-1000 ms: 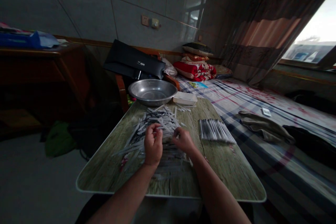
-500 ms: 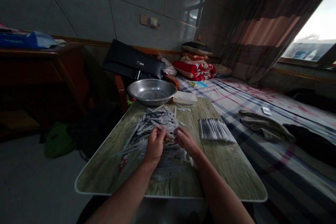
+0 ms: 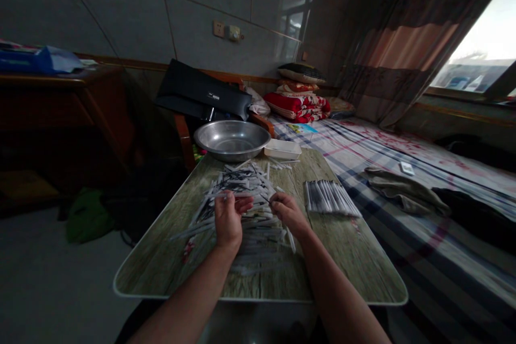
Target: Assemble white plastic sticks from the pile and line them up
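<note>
A heap of thin white pen-like tubes and dark sticks (image 3: 245, 176) covers the middle of the table. Above its near part, my left hand (image 3: 229, 223) holds a slim pale tube (image 3: 220, 195) under the thumb, its other fingers loosely stretched to the right. My right hand (image 3: 289, 212) is closed in a pinch on a thin dark stick (image 3: 265, 200) that points toward the left hand. The hands are apart. More white tubes (image 3: 258, 250) lie below and between them. To the right, a neat row of dark-ended white tubes (image 3: 331, 199) lies side by side.
A steel basin (image 3: 234, 142) and a white plastic tray (image 3: 282, 149) stand at the far end of the wood-patterned table (image 3: 161, 274). Behind is a black case (image 3: 203, 91) on a chair. A bed with checked bedding (image 3: 355, 156) borders the right side.
My hands have drawn apart; the left moved left and its fingers loosened. A thin dark stick now shows at my right fingertips. The camera view shifted slightly.
</note>
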Tool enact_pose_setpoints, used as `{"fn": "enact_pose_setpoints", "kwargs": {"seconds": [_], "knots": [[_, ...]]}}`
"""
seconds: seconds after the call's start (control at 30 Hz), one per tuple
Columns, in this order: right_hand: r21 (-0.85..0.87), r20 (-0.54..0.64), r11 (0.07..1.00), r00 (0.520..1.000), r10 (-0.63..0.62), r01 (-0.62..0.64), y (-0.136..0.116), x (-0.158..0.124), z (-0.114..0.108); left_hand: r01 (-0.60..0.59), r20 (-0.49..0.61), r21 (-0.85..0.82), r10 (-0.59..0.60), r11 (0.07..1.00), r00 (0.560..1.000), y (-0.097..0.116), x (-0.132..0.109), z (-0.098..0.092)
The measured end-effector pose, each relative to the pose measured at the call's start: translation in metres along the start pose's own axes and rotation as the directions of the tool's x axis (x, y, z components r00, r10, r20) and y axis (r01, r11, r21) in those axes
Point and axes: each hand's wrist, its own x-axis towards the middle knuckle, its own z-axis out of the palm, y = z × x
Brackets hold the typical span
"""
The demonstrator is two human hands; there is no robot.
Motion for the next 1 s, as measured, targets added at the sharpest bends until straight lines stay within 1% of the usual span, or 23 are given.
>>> {"fn": "enact_pose_setpoints", "kwargs": {"seconds": [0.07,0.17,0.23,0.3,0.37,0.43,0.5,0.53,0.6,0.67,0.73,0.83,0.9,1.0], "knots": [[-0.049,0.015,0.997,0.999,-0.051,0.051,0.005,0.002,-0.001,-0.009,0.021,0.015,0.008,1.000,1.000,-0.001,0.000,-0.001],[-0.126,0.035,0.986,0.994,-0.104,0.107,0.009,0.004,-0.002,-0.022,0.051,0.087,0.018,0.996,0.999,-0.002,-0.002,-0.002],[-0.168,0.038,0.979,0.993,-0.115,0.120,0.008,0.003,-0.003,-0.032,0.078,0.145,0.021,0.989,0.997,-0.003,-0.002,-0.002],[-0.174,0.028,0.978,0.994,-0.109,0.112,0.006,0.002,-0.002,-0.055,0.112,0.188,0.034,0.981,0.993,-0.003,-0.003,-0.002],[-0.101,0.011,0.992,0.997,-0.078,0.079,0.003,0.000,-0.002,-0.090,0.136,0.223,0.060,0.971,0.989,-0.002,-0.004,-0.002],[0.072,0.007,0.997,1.000,-0.017,0.016,0.000,-0.002,-0.002,-0.117,0.160,0.260,0.077,0.959,0.984,-0.001,-0.005,-0.002],[0.278,0.049,0.959,0.998,0.031,-0.044,-0.005,-0.004,-0.003,-0.120,0.186,0.284,0.068,0.951,0.980,0.000,-0.006,-0.001],[0.370,0.089,0.927,0.996,0.031,-0.062,-0.007,-0.005,-0.003,-0.110,0.196,0.284,0.055,0.953,0.979,0.000,-0.007,0.000],[0.502,0.174,0.861,0.985,-0.010,-0.080,-0.014,-0.008,-0.006,-0.053,0.188,0.251,0.005,0.967,0.982,0.001,-0.007,0.001],[0.581,0.205,0.810,0.977,-0.049,-0.081,-0.020,-0.011,-0.008,0.050,0.141,0.171,-0.075,0.984,0.987,0.002,-0.007,0.002],[0.622,0.168,0.780,0.985,-0.047,-0.069,-0.023,-0.013,-0.010,0.168,0.101,0.066,-0.174,0.984,0.980,0.004,-0.005,0.002],[0.654,0.092,0.755,0.996,-0.009,-0.053,-0.021,-0.013,-0.011,0.314,0.105,-0.057,-0.307,0.948,0.946,0.006,-0.002,0.002],[0.670,0.077,0.740,0.997,0.010,-0.059,-0.016,-0.011,-0.010,0.379,0.127,-0.101,-0.366,0.920,0.922,0.006,-0.001,0.002],[0.674,0.063,0.737,0.998,0.011,-0.051,-0.010,-0.008,-0.007,0.427,0.142,-0.129,-0.410,0.895,0.901,0.004,-0.001,0.002]]}}
